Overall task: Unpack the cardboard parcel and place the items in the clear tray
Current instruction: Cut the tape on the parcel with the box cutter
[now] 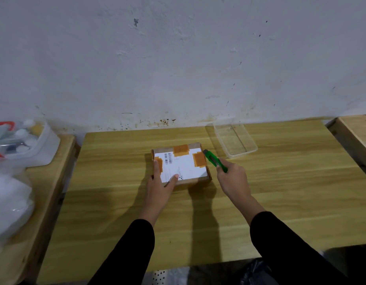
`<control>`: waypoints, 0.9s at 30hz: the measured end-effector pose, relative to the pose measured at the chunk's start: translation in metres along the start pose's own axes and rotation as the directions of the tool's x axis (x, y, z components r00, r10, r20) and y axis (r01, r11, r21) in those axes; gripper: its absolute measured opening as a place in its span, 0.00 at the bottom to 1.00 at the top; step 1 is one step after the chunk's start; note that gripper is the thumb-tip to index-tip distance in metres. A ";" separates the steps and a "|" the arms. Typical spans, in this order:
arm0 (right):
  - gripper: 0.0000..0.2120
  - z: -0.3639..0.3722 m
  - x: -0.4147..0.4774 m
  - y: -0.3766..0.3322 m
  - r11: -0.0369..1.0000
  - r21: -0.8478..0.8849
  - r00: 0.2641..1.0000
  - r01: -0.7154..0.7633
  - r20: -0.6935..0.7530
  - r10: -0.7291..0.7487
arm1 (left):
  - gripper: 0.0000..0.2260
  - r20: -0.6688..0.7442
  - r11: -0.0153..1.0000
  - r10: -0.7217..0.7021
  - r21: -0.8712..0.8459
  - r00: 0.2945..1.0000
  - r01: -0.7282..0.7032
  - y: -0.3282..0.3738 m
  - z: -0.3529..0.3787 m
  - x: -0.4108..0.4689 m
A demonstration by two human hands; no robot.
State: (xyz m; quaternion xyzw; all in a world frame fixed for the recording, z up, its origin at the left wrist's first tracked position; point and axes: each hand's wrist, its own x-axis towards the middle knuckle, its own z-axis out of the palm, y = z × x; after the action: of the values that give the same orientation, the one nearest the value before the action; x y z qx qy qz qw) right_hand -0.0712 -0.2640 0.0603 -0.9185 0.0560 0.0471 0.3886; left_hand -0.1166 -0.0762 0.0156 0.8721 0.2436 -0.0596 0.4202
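Observation:
A small flat cardboard parcel (186, 165) with a white shipping label and orange tape patches lies closed at the middle of the wooden table (280, 192). My left hand (160, 186) presses on its near left corner, thumb on the label. My right hand (233, 179) grips a green utility knife (215, 160), whose tip touches the parcel's right edge by a tape patch. The clear tray (235, 140) stands empty at the back right, near the wall.
A white bin (40, 145) of small items sits on a side table at the left, with clear plastic bags (9, 202) in front of it. Another wooden surface (359, 132) adjoins at the far right. A black bag (256, 272) lies below the table's front edge.

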 end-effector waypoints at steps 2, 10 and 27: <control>0.16 0.001 0.003 -0.005 0.999 -0.051 1.000 0.006 0.003 -0.005 | 0.37 0.003 1.000 0.005 -0.009 1.000 -0.005 -0.002 0.001 0.001; 0.11 -0.009 0.003 -0.017 0.964 -0.261 0.997 0.041 0.074 -0.022 | 0.37 -0.009 0.998 -0.022 -0.062 1.000 0.022 -0.003 0.006 0.000; 0.16 -0.019 -0.046 0.038 0.965 0.264 0.998 -0.002 -0.053 0.016 | 0.33 -0.237 0.891 -0.324 -0.403 0.916 0.211 0.030 0.030 -0.038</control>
State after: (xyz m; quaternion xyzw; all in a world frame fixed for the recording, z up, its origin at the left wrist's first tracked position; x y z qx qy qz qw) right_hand -0.1216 -0.3011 0.0526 -0.8593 0.0766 0.0158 0.5055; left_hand -0.1326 -0.1294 0.0295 0.7338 0.4299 0.0615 0.5223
